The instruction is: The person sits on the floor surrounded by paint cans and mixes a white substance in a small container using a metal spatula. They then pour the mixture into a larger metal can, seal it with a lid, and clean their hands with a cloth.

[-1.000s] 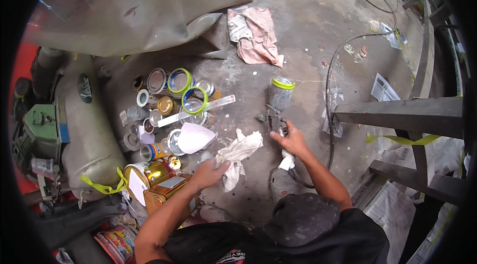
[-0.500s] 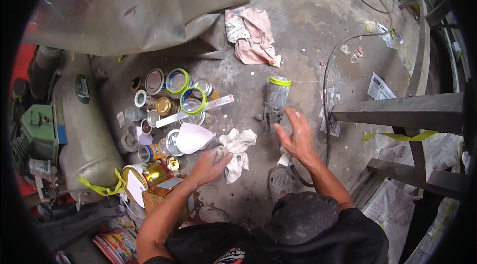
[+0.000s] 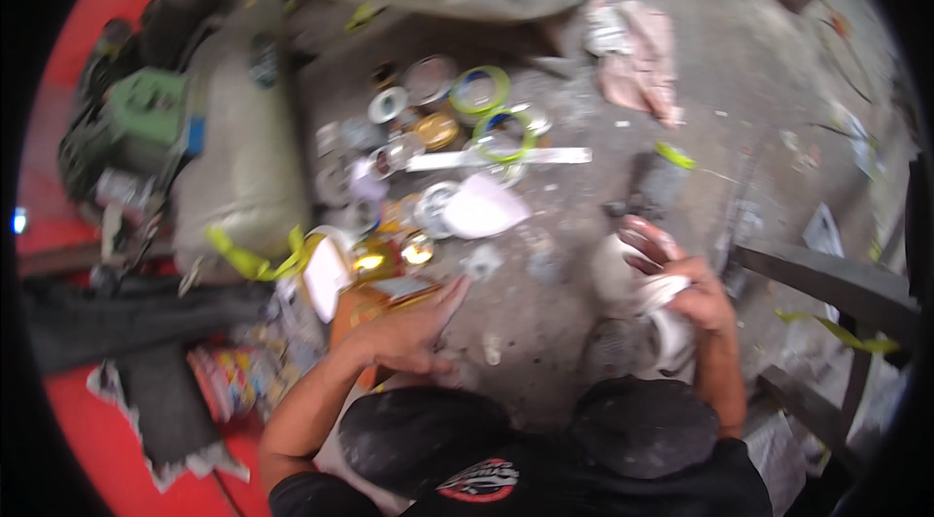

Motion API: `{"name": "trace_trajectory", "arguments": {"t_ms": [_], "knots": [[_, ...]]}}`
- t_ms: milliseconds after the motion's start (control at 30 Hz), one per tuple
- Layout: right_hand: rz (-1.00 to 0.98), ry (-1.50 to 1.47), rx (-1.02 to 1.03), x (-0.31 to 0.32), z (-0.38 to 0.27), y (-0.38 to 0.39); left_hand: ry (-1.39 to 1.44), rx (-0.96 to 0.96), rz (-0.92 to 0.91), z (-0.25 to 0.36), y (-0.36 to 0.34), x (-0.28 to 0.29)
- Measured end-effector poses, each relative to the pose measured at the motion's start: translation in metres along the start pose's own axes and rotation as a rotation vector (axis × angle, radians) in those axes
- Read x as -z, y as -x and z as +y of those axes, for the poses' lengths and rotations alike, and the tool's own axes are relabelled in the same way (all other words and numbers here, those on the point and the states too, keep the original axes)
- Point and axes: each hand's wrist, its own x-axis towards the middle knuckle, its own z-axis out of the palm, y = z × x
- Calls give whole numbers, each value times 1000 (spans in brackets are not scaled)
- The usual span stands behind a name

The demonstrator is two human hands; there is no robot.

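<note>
My right hand (image 3: pixel 699 291) grips a crumpled white rag (image 3: pixel 618 276), part of which hangs down below the fingers. Just beyond it lies a spray gun with a clear cup (image 3: pixel 664 184) and a lime-green rim, apart from the hand as far as the blur shows. Fingers spread and holding nothing, my left hand (image 3: pixel 409 337) hovers beside an orange-brown tin (image 3: pixel 355 313). Ahead of that hand are a white sheet of card (image 3: pixel 486 206), a gold-coloured can (image 3: pixel 373 254) and a small shiny tin (image 3: pixel 417 248).
Several paint cans and lids crowd the floor, with a long white stick (image 3: pixel 559 156) and a green-rimmed ring (image 3: pixel 479 89) among them. A pink cloth (image 3: pixel 637 65) lies farther off. Dark beams (image 3: pixel 827 279) stand at right; a grey-green tank (image 3: pixel 238 147) is at left.
The view has swung left. The white rag has passed from my left hand to my right, which has come back from the spray gun. My left hand has drawn nearer to me, beside the tin.
</note>
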Motion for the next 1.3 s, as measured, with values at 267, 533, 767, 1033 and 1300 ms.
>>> {"name": "trace_trajectory", "arguments": {"t_ms": [267, 533, 767, 1033, 1300], "knots": [[376, -226, -615, -58, 24, -29, 197, 628, 783, -47, 157, -49], [-289, 170, -567, -104, 25, -57, 24, 623, 775, -79, 133, -120], [-317, 448, -525, -93, 63, -45, -297, 244, 355, -51, 128, -51], [-239, 483, -642, -72, 95, -36, -650, -130, -95, 26, 24, -3], [-24, 234, -772, -52, 131, 8, -768, -157, -395, 64, -80, -13]]}}
